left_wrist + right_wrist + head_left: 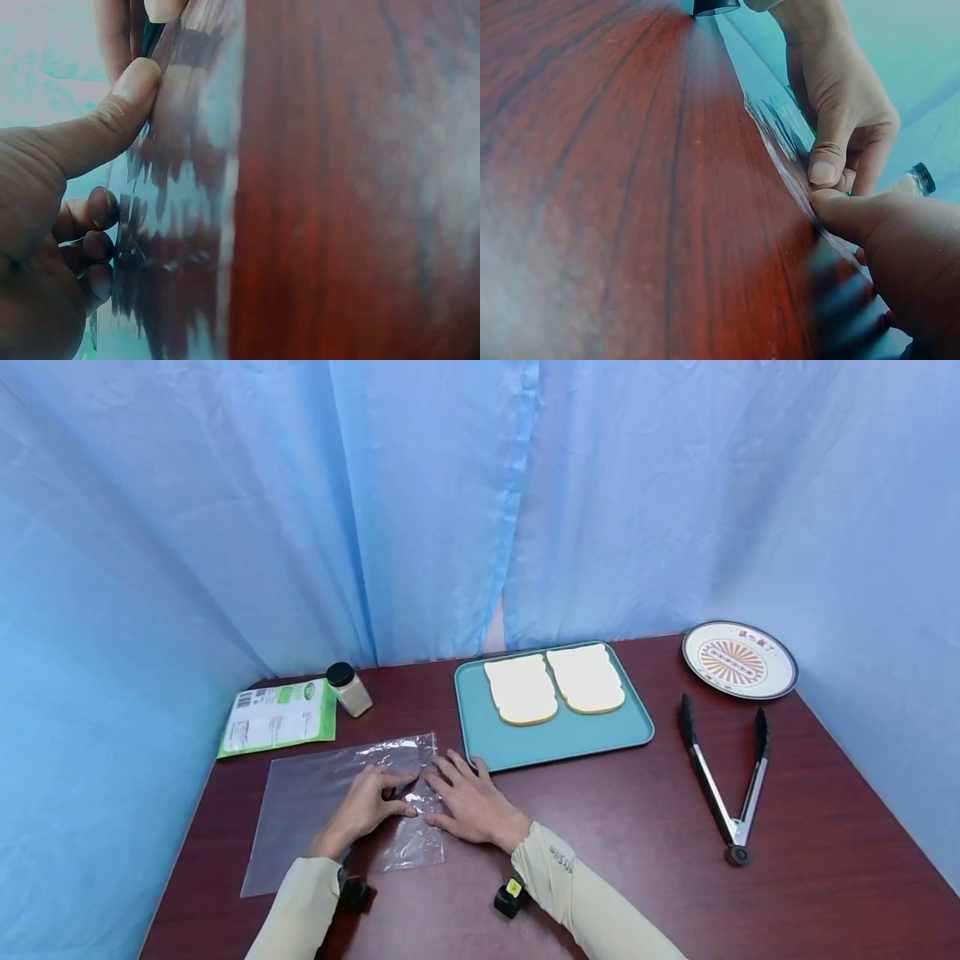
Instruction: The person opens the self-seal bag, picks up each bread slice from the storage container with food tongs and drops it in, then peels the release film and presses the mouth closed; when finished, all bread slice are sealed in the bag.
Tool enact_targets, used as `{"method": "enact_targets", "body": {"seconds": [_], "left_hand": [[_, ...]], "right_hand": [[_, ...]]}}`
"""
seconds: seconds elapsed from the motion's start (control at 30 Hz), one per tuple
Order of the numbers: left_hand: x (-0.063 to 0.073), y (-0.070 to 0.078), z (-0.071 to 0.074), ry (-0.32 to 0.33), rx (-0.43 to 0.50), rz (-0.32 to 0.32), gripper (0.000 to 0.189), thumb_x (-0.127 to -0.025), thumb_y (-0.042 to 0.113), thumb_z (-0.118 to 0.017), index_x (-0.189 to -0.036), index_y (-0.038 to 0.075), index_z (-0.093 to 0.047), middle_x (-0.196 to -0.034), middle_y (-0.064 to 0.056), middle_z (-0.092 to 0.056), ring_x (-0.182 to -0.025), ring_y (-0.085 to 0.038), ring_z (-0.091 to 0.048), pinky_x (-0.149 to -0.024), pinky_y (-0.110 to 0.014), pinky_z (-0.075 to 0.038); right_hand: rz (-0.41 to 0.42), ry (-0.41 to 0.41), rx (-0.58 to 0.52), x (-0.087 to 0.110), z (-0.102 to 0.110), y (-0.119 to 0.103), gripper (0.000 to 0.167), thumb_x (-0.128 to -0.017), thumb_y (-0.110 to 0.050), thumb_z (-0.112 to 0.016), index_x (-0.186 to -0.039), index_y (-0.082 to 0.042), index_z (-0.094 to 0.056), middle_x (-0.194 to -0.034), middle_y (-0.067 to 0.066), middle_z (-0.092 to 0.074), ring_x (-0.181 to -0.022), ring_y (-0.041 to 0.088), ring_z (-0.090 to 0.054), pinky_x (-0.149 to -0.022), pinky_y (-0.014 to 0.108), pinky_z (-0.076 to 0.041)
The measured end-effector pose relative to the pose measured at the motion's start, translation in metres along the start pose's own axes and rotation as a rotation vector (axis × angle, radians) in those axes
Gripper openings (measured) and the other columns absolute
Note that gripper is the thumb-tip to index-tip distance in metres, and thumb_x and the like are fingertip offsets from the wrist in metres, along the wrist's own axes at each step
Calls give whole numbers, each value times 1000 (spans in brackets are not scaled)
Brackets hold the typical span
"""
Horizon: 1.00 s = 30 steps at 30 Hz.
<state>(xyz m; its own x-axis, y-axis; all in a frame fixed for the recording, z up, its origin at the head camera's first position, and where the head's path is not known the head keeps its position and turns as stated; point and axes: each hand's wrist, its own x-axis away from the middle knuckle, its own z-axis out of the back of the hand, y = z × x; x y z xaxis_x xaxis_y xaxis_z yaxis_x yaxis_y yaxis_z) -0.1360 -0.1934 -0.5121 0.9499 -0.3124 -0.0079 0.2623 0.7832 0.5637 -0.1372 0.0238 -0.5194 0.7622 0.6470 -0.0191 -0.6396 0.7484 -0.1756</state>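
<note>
A clear plastic bag (300, 810) lies flat on the table, its crinkled end strip under both hands. My left hand (363, 806) pinches at this strip with thumb and forefinger, the other fingers curled beneath, as the left wrist view shows. My right hand (472, 803) rests on the bag's right edge with fingers spread and fairly straight. In the right wrist view, the right thumb (855, 214) touches the film edge beside the tip of the left thumb (829, 154). Whether any film is between the right fingers is hidden.
Behind the bag are a green-and-white packet (277, 718) and a black-capped jar (351, 692). A teal tray (517, 747) bears two bread slices (522, 691). At right lie spread tongs (738, 827) and a patterned plate (738, 662). Blue curtains (442, 510) hang round the table.
</note>
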Motion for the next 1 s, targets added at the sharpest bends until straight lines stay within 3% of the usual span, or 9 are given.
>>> {"method": "enact_targets", "body": {"seconds": [0.1,0.3,0.6,0.7,0.83,1.0], "left_hand": [[1,0,0,20,5,-7,44,-76,23,-84,-117,13,-76,-77,0,-60,-73,-9,-38,-69,-25,-30],[1,-2,-2,79,21,-39,30,-78,19,-82,-107,12,-80,-77,2,-62,-72,-9,-45,-66,-24,-35],[1,-7,-10,250,30,-163,16,-70,11,-85,-87,11,-83,-70,2,-63,-70,-12,-50,-66,-26,-39],[1,-8,-10,238,30,-137,25,-69,15,-87,-94,10,-82,-65,4,-57,-68,-9,-43,-64,-25,-35],[0,-7,-9,160,21,-50,43,-68,23,-89,-108,12,-79,-63,7,-49,-69,-6,-34,-64,-23,-29],[-2,-6,-9,133,61,2,40,-68,22,-88,-106,12,-80,-66,4,-57,-68,-7,-36,-64,-23,-31]], "right_hand": [[-4,-9,4,0,0,0,64,-98,-58,-51,-150,-21,-46,-163,6,-36,-152,31,-31,-118,57,-27],[-4,-13,16,-1,0,0,63,-98,-58,-52,-149,-21,-46,-162,6,-36,-151,31,-31,-118,56,-28],[1,-13,26,0,1,0,63,-98,-58,-52,-149,-20,-48,-161,6,-38,-151,31,-32,-118,56,-28],[1,-21,21,0,1,-1,64,-98,-58,-51,-150,-20,-46,-162,6,-37,-151,31,-32,-118,55,-28],[4,-28,13,0,1,-1,65,-99,-58,-50,-151,-20,-45,-162,6,-36,-152,31,-31,-118,56,-28],[-2,-17,12,0,1,-1,64,-98,-58,-51,-150,-20,-46,-162,6,-38,-151,31,-32,-118,56,-28]]}}
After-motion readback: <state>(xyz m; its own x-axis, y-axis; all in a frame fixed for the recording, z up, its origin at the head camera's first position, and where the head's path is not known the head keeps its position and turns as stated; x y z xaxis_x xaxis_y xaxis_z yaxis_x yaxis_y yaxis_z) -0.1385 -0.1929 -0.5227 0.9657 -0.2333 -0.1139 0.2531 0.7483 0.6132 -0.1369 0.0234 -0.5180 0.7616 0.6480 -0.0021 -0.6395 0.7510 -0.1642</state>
